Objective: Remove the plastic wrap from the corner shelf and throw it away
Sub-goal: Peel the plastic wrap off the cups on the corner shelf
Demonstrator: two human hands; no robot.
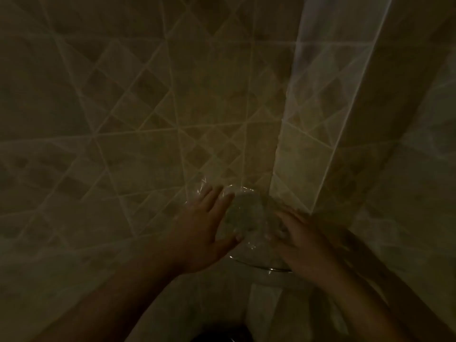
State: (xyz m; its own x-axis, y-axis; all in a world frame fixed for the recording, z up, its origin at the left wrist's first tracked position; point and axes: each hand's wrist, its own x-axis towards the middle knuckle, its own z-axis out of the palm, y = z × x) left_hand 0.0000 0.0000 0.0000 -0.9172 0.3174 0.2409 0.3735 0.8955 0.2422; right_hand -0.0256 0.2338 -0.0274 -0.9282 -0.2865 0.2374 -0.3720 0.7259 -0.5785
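In dim light a glass corner shelf [261, 266] sits where two tiled walls meet, its curved front rim showing low in the middle. Crumpled clear plastic wrap [246, 218] lies on top of it. My left hand [204, 233] rests on the wrap's left side with fingers spread and thumb against the plastic. My right hand [303, 238], blurred, lies on the wrap's right side with fingers extended. Whether either hand pinches the plastic is too dark to tell.
Beige patterned tile walls [148, 119] fill the view, meeting at a corner edge [278, 144] above the shelf. A dark rounded object [222, 334] shows at the bottom edge below the shelf.
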